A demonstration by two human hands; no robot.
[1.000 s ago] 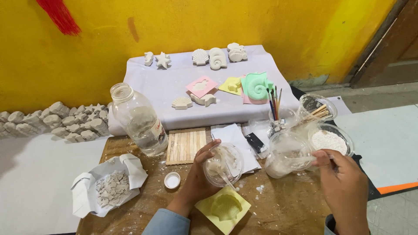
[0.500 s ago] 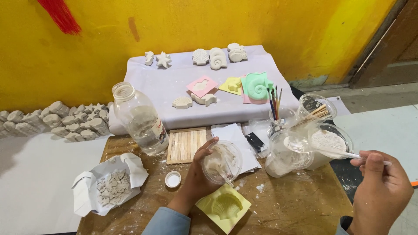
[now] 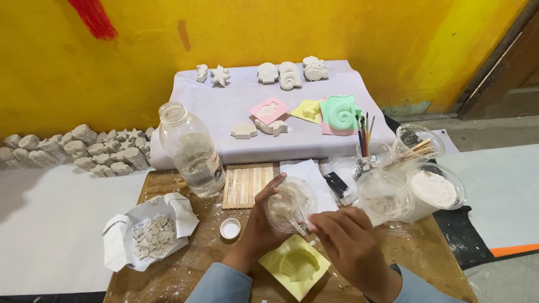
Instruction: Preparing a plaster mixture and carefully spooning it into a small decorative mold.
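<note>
— Clear plastic cup [image 3: 290, 205], wet white mix inside: where, and held how?
— Tilted above the wooden table [image 3: 185, 264], cradled in left hand [image 3: 259, 224], fingers curled round its near wall.
— And right hand [image 3: 351, 247]?
— Just right of cup, pinched on thin white stirrer [image 3: 297, 223] slanting up-left into it.
— Below?
— Yellow shell mould [image 3: 296, 265], directly under and toward the body, hollow facing up, nearer left wrist.
</note>
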